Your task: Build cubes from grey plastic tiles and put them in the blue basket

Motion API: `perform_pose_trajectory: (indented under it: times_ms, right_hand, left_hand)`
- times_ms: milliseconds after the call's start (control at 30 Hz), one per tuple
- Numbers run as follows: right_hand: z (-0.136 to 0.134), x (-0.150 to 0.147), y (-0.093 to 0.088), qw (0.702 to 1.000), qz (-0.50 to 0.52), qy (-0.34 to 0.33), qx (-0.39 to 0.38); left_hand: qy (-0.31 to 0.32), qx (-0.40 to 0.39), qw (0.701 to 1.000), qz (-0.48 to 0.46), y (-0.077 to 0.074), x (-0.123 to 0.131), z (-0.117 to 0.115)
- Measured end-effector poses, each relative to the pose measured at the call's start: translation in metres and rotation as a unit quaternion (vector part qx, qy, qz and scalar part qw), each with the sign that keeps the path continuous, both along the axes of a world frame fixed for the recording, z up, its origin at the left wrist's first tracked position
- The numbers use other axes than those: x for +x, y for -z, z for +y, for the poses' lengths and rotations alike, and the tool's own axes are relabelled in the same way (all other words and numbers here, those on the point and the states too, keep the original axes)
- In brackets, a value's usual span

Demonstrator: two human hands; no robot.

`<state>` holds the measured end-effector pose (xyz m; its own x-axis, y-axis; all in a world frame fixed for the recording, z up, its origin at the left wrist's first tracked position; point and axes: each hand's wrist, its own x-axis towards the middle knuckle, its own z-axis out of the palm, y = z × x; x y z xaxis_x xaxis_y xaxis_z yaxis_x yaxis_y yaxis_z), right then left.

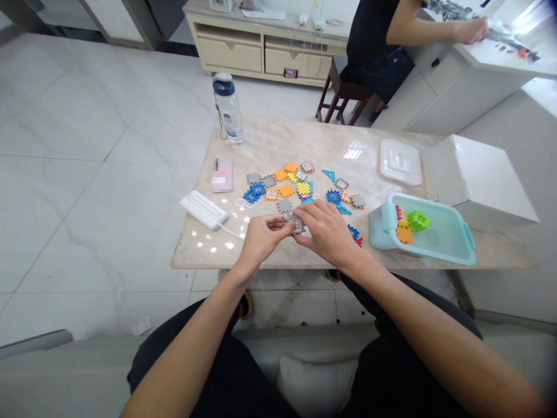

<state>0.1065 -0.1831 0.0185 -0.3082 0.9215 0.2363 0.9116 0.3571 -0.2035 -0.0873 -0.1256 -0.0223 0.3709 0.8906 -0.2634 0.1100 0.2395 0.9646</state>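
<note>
A grey interlocking building tile point(297, 225) with a white window grid is held between both hands just above the table's front part. My left hand point(266, 235) pinches its left side with thumb and fingers. My right hand point(325, 231) grips its right and upper edges, fingers bent over it. Beyond the hands lie loose tiles: a grey tile point(284, 206), an orange tile point(286, 190), a yellow tile point(303, 188), a blue tile point(333, 197) and several others. Two white window inserts point(240, 202) rest to the left. My fingers partly cover the held tile.
A turquoise bin point(448, 232) with a few tiles stands right, beside a white box point(487, 174) and a clear lid point(400, 162). A water bottle point(228, 110), pink card point(223, 176) and white power strip point(203, 209) with a cord are left. Another person point(378, 46) sits at the back.
</note>
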Motion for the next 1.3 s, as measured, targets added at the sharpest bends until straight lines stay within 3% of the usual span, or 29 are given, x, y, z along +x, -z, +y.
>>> perform_pose_trajectory:
  times_ms: [100, 267, 467, 833, 1100, 1300]
  right_hand:
    - [0.001, 0.005, 0.013, 0.999, 0.017, 0.011, -0.028]
    - [0.002, 0.014, 0.039, 0.993, 0.02, 0.006, -0.116]
    - [-0.002, 0.009, 0.061, 0.98, -0.019, -0.015, -0.196]
    - [-0.002, 0.009, 0.085, 0.978, -0.04, -0.011, -0.205]
    - [-0.004, 0.008, 0.089, 0.976, -0.068, -0.004, -0.209]
    - [0.008, 0.005, 0.064, 0.989, -0.044, 0.014, -0.141]
  left_hand:
    - [-0.003, -0.03, 1.0, -0.006, 0.0, -0.004, 0.011]
    - [-0.079, -0.005, 0.996, -0.043, -0.013, -0.016, 0.028]
    - [-0.091, -0.005, 0.995, -0.039, -0.02, -0.021, 0.029]
    - [-0.082, 0.02, 0.996, -0.03, -0.02, -0.023, 0.027]
    - [-0.095, 0.011, 0.995, -0.032, -0.021, -0.025, 0.03]
    - [-0.106, 0.018, 0.993, -0.048, -0.028, -0.032, 0.031]
